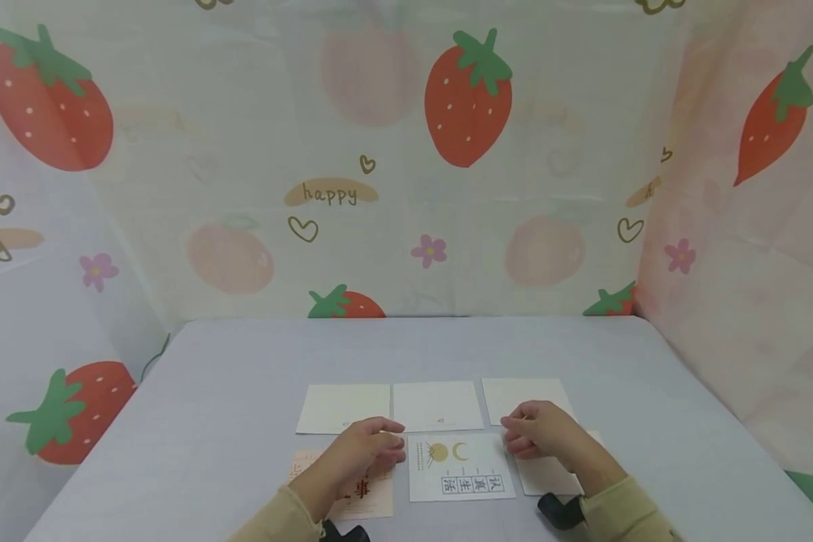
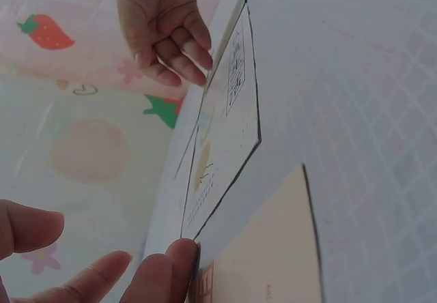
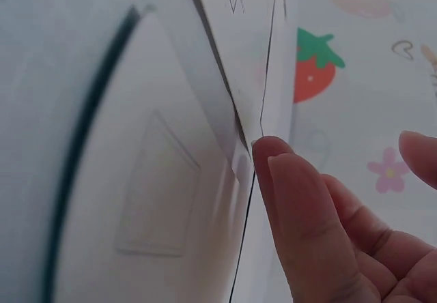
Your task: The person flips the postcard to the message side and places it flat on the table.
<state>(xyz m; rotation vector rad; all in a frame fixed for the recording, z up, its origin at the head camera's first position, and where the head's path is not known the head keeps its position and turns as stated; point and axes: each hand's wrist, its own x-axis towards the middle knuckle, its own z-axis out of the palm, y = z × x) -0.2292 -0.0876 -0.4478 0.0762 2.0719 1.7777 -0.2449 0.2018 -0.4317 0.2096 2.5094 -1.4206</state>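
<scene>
A white postcard point(image 1: 462, 467) printed with a yellow sun, a moon and a row of boxed characters lies between the two hands. My left hand point(image 1: 362, 455) hovers over an orange-tinted postcard point(image 1: 373, 500), its fingers loosely bent and holding nothing. The left wrist view shows its fingertips close to the card edges; contact cannot be told. My right hand point(image 1: 545, 436) is above a pale card point(image 1: 545, 478) at the front right, partly hiding it. Loosely bent, its fingers are at the card edges in the right wrist view, with nothing visible between them.
Behind these lies a row of three pale cards: left point(image 1: 342, 406), middle point(image 1: 436, 406) and right point(image 1: 525, 395). The white table point(image 1: 210, 391) meets a strawberry-print cloth point(image 1: 373, 173) at its back and sides. A black wrist device point(image 1: 558, 512) sits under the right wrist.
</scene>
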